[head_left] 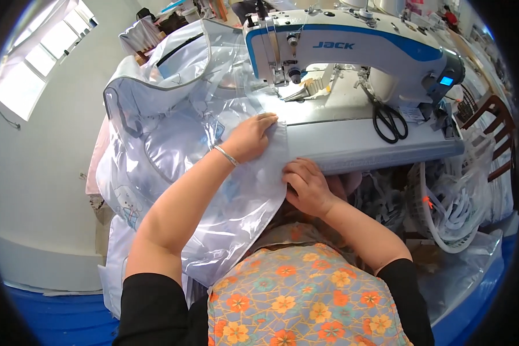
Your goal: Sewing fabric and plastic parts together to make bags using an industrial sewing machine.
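A large sheet of clear, shiny plastic (230,216), with white fabric and a pale cartoon print under it, spreads over the left side of the sewing table and hangs toward my lap. My left hand (249,138) is closed on its right edge, fingers together, just in front of the lit needle area. Closer to me, my right hand (309,187) has its fingers curled over the same edge at the table's front; its thumb is partly hidden. The white and blue sewing machine (352,43) stands beyond my hands, its needle hard to make out in the glare.
Black-handled scissors (390,121) lie on the machine bed, right of my hands. A white plastic basket (424,216) with clear and white strips stands below on the right, near a brown wooden chair (496,124). A wall (52,179) rises on the left.
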A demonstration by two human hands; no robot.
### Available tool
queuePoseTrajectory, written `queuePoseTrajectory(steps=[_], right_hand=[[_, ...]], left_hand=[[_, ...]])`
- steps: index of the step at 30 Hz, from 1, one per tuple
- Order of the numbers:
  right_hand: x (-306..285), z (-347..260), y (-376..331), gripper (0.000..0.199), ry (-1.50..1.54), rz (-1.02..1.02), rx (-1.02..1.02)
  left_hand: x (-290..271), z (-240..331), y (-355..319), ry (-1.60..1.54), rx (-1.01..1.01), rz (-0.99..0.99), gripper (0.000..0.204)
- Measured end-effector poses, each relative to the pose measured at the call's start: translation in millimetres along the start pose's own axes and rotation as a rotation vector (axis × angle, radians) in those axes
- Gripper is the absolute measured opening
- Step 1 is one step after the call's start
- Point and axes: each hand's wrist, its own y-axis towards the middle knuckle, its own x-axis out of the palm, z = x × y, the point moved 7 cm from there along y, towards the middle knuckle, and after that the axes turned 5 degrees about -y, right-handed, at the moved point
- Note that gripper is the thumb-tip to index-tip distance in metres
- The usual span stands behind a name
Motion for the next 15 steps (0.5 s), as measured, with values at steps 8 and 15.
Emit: queuePoseTrajectory(steps=[8,15], right_hand=[[23.9,-41.6,-25.3,0.030,0.038,-0.081,-0.254],[35.9,-77.5,-18.2,0.019,0.218,-0.194,-0.160]], left_hand=[[3.3,2.1,8.1,0.025,0.033,-0.044,0.047],[9.4,37.4,8.5,0.217,0.091,-0.037,0.041]])
